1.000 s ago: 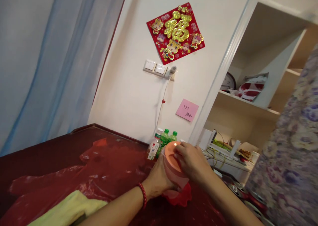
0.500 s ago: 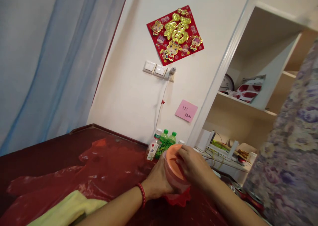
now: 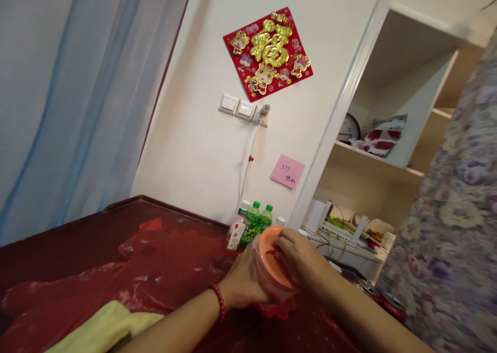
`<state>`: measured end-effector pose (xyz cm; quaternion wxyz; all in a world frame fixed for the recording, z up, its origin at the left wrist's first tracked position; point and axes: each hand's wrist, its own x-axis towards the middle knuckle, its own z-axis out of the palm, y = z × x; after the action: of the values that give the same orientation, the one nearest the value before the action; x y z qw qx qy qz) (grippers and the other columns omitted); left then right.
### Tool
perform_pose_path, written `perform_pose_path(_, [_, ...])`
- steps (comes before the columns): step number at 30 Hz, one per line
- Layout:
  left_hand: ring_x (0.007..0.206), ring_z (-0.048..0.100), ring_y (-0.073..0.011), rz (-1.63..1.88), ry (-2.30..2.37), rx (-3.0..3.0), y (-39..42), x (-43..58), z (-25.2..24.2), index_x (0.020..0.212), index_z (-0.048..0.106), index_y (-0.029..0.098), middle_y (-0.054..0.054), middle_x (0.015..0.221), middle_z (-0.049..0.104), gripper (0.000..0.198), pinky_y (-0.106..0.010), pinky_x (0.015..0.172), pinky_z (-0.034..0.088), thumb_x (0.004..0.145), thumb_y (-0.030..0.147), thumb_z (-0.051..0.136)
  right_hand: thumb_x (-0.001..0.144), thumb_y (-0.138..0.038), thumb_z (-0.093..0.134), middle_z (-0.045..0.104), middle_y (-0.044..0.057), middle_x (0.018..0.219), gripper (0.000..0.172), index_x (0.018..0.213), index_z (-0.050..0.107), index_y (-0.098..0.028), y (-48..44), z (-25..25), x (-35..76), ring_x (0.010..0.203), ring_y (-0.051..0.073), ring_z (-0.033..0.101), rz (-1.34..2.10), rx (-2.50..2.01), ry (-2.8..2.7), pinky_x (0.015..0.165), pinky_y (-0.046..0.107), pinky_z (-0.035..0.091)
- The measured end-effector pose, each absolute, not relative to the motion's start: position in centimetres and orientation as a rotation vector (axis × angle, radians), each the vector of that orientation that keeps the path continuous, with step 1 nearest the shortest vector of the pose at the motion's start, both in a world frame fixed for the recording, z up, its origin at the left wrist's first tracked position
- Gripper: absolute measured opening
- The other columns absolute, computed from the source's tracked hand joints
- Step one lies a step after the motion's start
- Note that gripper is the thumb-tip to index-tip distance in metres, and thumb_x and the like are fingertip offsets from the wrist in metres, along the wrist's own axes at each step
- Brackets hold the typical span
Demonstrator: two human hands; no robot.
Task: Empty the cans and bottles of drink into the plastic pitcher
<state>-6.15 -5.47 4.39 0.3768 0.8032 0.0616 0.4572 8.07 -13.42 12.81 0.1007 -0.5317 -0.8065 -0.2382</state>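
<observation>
A translucent pinkish container [image 3: 277, 294] with an orange lid [image 3: 272, 254] is tilted above the dark red table. My left hand [image 3: 245, 279], with a red bead bracelet at the wrist, wraps round the container's left side. My right hand [image 3: 303, 257] lies over the right part of the lid, its fingers curled onto the orange surface; some fingertips are hidden. Beneath the container shows a red wavy-edged piece [image 3: 277, 309]. Just beyond the hands stand a bottle with a white cap [image 3: 236, 231] and two green bottles [image 3: 252, 221].
Crumpled red plastic [image 3: 163, 254] covers the table's left part, with a yellow cloth [image 3: 101, 327] near the front. Cans [image 3: 392, 304] stand at the right beside a floral curtain [image 3: 446, 229]. Shelves [image 3: 373, 159] and a white router [image 3: 337, 233] are behind.
The view has shifted slightly, so the background sits a little further left. Both hands keep their hold on the container and lid, with hardly any movement.
</observation>
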Motion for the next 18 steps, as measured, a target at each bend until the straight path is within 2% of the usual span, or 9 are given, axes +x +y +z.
perform_pose_path(3, [0.105,0.062,-0.0281,1.179,0.172,2.082,-5.2,-6.1,4.2,0.124,0.056,0.019,-0.007,0.121,0.067,0.08,-0.041,0.101,0.051,0.049,0.018,0.084,0.093,-0.002,0.049,0.06,0.008,0.093,0.019,0.088,0.064,-0.013,-13.9,13.3,7.9,0.086,0.021,0.054,-0.709,-1.548,-2.423,0.077,0.031,0.042])
perform_pose_path(6, [0.105,0.062,-0.0274,1.181,0.143,2.056,-5.1,-6.1,4.2,0.124,0.056,0.018,-0.008,0.122,0.066,0.081,-0.038,0.098,0.053,0.048,0.017,0.085,0.093,-0.001,0.055,0.061,0.007,0.095,0.018,0.091,0.067,-0.014,-14.3,13.9,7.6,0.087,0.022,0.055,-0.739,-1.61,-2.441,0.077,0.032,0.042])
perform_pose_path(9, [0.095,0.063,-0.0247,1.183,0.142,2.035,-5.2,-6.0,4.5,0.118,0.06,0.016,-0.007,0.114,0.069,0.072,-0.036,0.089,0.056,0.049,0.014,0.084,0.096,-0.01,0.066,0.063,0.005,0.098,0.01,0.1,0.07,-0.018,-14.6,14.6,7.2,0.088,0.024,0.057,-0.795,-1.781,-2.43,0.078,0.035,0.041])
perform_pose_path(12, [0.095,0.064,-0.0242,1.21,0.08,2.031,-5.7,-5.9,5.0,0.116,0.063,0.017,-0.007,0.113,0.07,0.065,-0.036,0.092,0.055,0.054,0.01,0.08,0.099,-0.023,0.07,0.064,0.005,0.103,0.007,0.105,0.069,-0.019,-15.0,15.1,6.7,0.096,0.026,0.059,-0.834,-1.944,-2.373,0.085,0.039,0.04])
perform_pose_path(18, [0.109,0.063,-0.0276,1.279,0.052,1.984,-7.7,-6.4,6.7,0.13,0.058,0.018,-0.009,0.127,0.067,0.076,-0.039,0.102,0.051,0.058,0.011,0.079,0.103,-0.028,0.065,0.065,0.008,0.1,0.014,0.096,0.069,-0.016,-15.4,15.2,6.2,0.099,0.028,0.059,-0.866,-2.08,-2.298,0.087,0.041,0.038])
